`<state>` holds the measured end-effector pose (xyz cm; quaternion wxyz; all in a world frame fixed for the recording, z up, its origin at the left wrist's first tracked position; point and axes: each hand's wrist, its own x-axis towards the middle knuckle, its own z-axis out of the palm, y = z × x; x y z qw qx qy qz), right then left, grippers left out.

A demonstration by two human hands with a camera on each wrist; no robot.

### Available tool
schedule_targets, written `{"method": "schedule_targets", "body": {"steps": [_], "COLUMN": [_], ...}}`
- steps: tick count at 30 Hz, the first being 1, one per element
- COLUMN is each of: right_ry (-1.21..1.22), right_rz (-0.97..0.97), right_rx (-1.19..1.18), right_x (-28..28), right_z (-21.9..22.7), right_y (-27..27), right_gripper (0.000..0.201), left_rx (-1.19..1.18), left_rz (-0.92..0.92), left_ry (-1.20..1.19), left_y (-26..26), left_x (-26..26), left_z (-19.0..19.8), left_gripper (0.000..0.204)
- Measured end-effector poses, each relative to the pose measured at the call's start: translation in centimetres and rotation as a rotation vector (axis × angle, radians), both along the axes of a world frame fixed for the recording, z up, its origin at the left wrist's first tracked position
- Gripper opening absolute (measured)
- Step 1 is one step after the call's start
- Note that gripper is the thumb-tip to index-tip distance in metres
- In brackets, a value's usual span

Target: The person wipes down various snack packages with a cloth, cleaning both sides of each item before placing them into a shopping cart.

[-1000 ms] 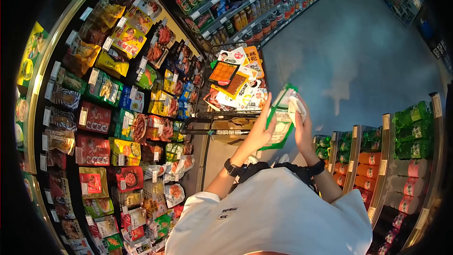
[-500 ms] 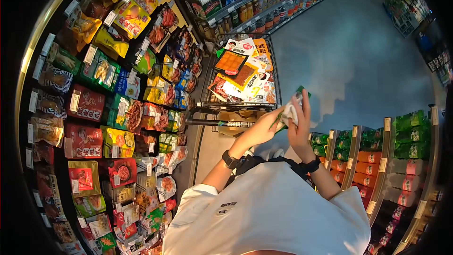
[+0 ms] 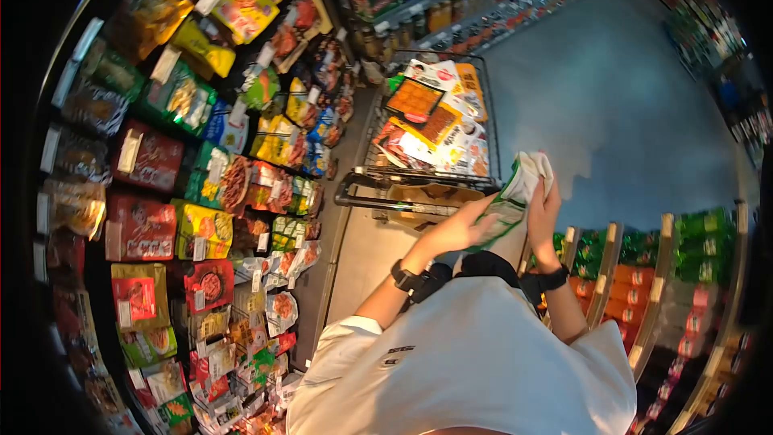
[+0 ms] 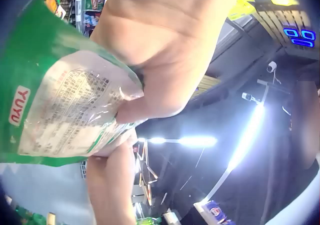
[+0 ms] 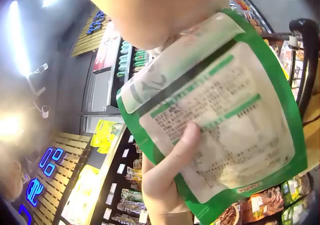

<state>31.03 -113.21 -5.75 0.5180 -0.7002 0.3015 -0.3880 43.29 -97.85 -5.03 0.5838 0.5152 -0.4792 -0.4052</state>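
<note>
Well, a glossy, green-edged packet [image 3: 512, 203] is at three o'clock in the head view; left hand [image 3: 452, 229] pinches it, thumb on the printed face, other fingers mostly hidden; right hand [image 3: 546, 213] grips its far end (small print blurs). Wire cart [image 3: 439, 180], one o'clock.

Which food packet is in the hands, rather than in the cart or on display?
The green-bordered white packet marked YUYU: the left hand and right hand hold it. Others, like the black-bordered orange packet, touch neither hand.
</note>
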Motion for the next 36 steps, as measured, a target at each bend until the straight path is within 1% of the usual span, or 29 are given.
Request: {"method": "schedule_targets", "body": {"steps": [1, 3, 4, 6, 7, 8, 9, 10, 11, 12, 13, 14, 15, 17, 18, 21, 22, 24, 25, 26, 27, 29, 30, 33, 34, 36], "right_ry": [0.033, 0.107, 0.108, 0.118, 0.112, 0.106, 0.098, 0.092, 0.086, 0.078, 0.068, 0.052, 0.053, 0.051, 0.023, 0.075, 0.182, 0.061, 0.008, -0.063, -0.112, -0.198, -0.147, 0.065, 0.116, 0.169], "right_rz": [0.037, 0.112, 0.145, 0.193, 0.234, 0.271, 0.306, 0.355, 0.404, 0.454, 0.504, 0.587, 0.637, 0.736, 0.773, 0.769, 0.704, 0.668, 0.647, 0.667, 0.774, 0.964, 0.993, 1.141, 1.169, 1.127], "right_rx": [0.014, 0.038, 0.046, 0.062, -0.043, -0.147, -0.252, -0.296, -0.376, -0.457, -0.537, -0.526, -0.465, -0.346, -0.325, -0.193, -0.125, 0.219, 0.392, 0.594, 0.786, 1.186, 1.106, 0.875, 0.820, 0.781], "right_x": [-0.1, -0.1, 0.3, 1.0, 1.5, 1.9, 2.5, 3.1, 3.5, 3.7, 3.8, 4.0, 3.9, 3.7, 3.8, 4.2, 4.3, 4.8, 5.1, 5.2, 5.5, 5.1, 4.9, 5.0, 5.3, 5.8], "right_z": [-0.4, -1.2, -1.1, -0.6, -0.4, -0.4, -0.1, 1.3, 1.1, 0.8, 0.4, 0.2, -0.2, -1.3, -1.9, -3.0, -4.8, -8.7, -9.4, -10.0, -9.2, -5.3, -3.7, -5.4, -5.4, -6.5], "right_y": [0.0, -0.1, 0.2, 0.4, 0.1, -0.1, -0.4, -0.5, -1.2, -2.1, -3.0, -3.8, -4.6, -6.3, -7.6, -12.5, -14.4, -18.0, -19.1, -20.1, -20.7, -20.7, -20.3, -21.1, -21.5, -22.1], "right_gripper": [0.037, 0.036, 0.036, 0.036, 0.037, 0.037, 0.038, 0.041, 0.042, 0.043, 0.045, 0.048, 0.048, 0.047, 0.045, 0.041, 0.038, 0.038, 0.038, 0.041, 0.042, 0.045, 0.050, 0.050, 0.047, 0.043], "left_rx": [-0.020, 0.025, -0.021, 0.012, 0.030, -0.041, -0.037, -0.033, -0.029, -0.026, -0.071, -0.130, -0.188, -0.158, -0.143, -0.092, -0.078, -0.095, -0.104, -0.057, -0.057, -0.043, -0.068, -0.044, -0.020, 0.052], "left_rz": [0.079, 0.192, 0.245, 0.352, 0.397, 0.461, 0.517, 0.574, 0.633, 0.707, 0.779, 0.822, 0.864, 0.954, 0.951, 1.011, 1.041, 1.013, 1.000, 1.039, 1.068, 1.122, 1.129, 1.140, 1.128, 1.087], "left_ry": [0.009, 0.085, 0.128, 0.227, 0.282, 0.406, 0.489, 0.573, 0.658, 0.654, 0.735, 0.753, 0.769, 0.674, 0.679, 0.684, 0.684, 0.753, 0.789, 0.709, 0.673, 0.608, 0.632, 0.660, 0.678, 0.572], "left_y": [-0.2, -0.4, -0.7, -1.0, -1.4, -2.2, -2.6, -3.1, -3.7, -4.5, -5.2, -6.1, -6.9, -8.4, -9.0, -11.7, -12.5, -13.9, -14.5, -15.2, -16.0, -17.2, -17.6, -18.2, -18.3, -18.1], "left_x": [0.1, 0.5, 0.7, 1.5, 1.5, 1.5, 1.6, 1.6, 1.6, 1.9, 1.9, 2.4, 2.9, 3.8, 4.2, 3.9, 3.7, 3.6, 3.4, 3.3, 3.1, 2.5, 2.4, 2.2, 2.1, 2.0], "left_z": [-0.4, -0.1, 0.2, 0.0, -0.4, -1.6, -1.3, -0.8, -0.6, -0.6, -0.4, -0.1, 0.1, -0.3, -0.1, 0.3, 0.3, 0.7, 0.8, 0.3, 0.3, 0.3, 0.2, 0.1, 0.2, -0.2], "left_gripper": [0.037, 0.037, 0.035, 0.033, 0.033, 0.031, 0.031, 0.032, 0.032, 0.031, 0.031, 0.031, 0.031, 0.032, 0.033, 0.035, 0.036, 0.037, 0.038, 0.038, 0.037, 0.037, 0.035, 0.034, 0.035, 0.040]}}
